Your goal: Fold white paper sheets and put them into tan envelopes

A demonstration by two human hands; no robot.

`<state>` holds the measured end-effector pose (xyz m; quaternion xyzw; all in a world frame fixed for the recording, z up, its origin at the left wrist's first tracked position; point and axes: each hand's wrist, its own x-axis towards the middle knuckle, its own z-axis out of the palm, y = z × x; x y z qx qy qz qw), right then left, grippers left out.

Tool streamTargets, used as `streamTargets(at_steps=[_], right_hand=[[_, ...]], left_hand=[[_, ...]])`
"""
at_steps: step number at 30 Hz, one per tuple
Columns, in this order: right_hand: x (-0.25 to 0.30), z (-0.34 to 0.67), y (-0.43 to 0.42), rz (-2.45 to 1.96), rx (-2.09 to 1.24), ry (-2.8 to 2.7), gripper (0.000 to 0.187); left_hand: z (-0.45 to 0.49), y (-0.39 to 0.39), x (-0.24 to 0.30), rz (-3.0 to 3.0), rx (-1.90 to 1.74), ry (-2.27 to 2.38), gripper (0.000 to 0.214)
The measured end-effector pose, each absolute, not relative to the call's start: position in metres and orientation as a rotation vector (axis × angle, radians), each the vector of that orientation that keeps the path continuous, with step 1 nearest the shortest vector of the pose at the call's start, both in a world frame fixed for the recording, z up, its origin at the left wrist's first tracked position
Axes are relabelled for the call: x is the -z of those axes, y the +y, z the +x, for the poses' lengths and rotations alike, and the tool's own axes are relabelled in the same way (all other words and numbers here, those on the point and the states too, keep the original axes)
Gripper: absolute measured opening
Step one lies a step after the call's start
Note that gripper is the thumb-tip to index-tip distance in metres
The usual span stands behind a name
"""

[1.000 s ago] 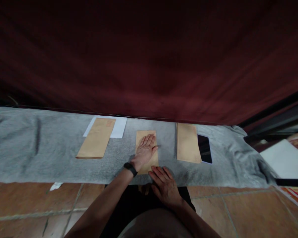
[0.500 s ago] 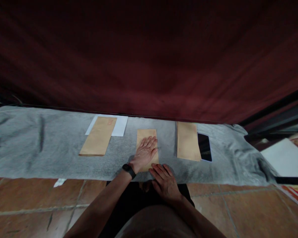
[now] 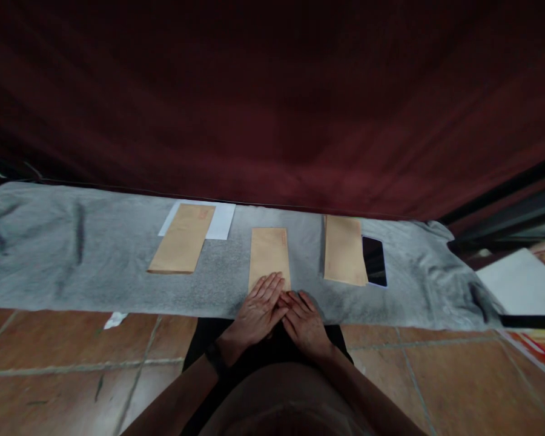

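A brown paper envelope (image 3: 269,254) with faint red print lies flat in front of me on the grey cloth. My left hand (image 3: 258,309), with a dark band on its wrist, rests with straight fingers on the envelope's near end. Beside it, my right hand (image 3: 306,324) lies flat with its fingers stretched out, their tips at the envelope's near right corner. The two hands touch or overlap near the fingertips and cover the envelope's near edge. Neither hand grips anything.
To the left, another brown envelope (image 3: 181,239) overlaps white paper (image 3: 222,221). A stack of brown envelopes (image 3: 344,251) lies to the right, against a dark-screened phone (image 3: 374,261). Grey cloth (image 3: 118,254) covers the long surface. Behind hangs a dark red curtain (image 3: 272,121).
My left hand has slid down the envelope towards me, from its middle to its near end, beside my right hand. The right hand has barely moved. The view has shifted slightly.
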<state>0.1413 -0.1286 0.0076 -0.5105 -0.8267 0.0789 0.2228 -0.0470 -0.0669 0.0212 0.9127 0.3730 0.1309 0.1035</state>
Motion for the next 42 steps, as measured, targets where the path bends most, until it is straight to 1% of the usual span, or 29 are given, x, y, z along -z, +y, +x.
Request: streamTargets(at_steps=[4, 6, 15, 22, 32, 37, 42], right_hand=[[-0.010, 0.145, -0.128, -1.392, -0.267, -2.298, 0.048], [-0.013, 0.147, -0.128, -1.384, -0.278, -2.304, 0.048], [-0.024, 0.156, -0.115, -1.439, -0.274, -2.348, 0.045], [-0.017, 0.153, -0.058, -1.524, -0.189, -2.387, 0.045], [-0.011, 0.142, 0.010, -1.728, -0.136, -2.280, 0.048], [-0.012, 0.139, 0.018, -1.766, -0.127, -2.233, 0.050], [-0.011, 0.142, -0.004, -1.729, -0.133, -2.267, 0.049]], left_hand=[[-0.059, -0.076, -0.017, 2.753, -0.397, 1.035, 0.077], [-0.064, -0.079, -0.015, 2.781, -0.382, 1.005, 0.079], [-0.076, -0.086, -0.011, 2.899, -0.320, 0.974, 0.075], [-0.071, -0.085, -0.015, 2.907, -0.332, 0.974, 0.068], [-0.051, -0.096, -0.019, 2.890, -0.346, 1.189, 0.065], [-0.050, -0.096, -0.015, 2.903, -0.346, 1.213, 0.064], [-0.050, -0.096, -0.012, 2.898, -0.385, 1.235, 0.063]])
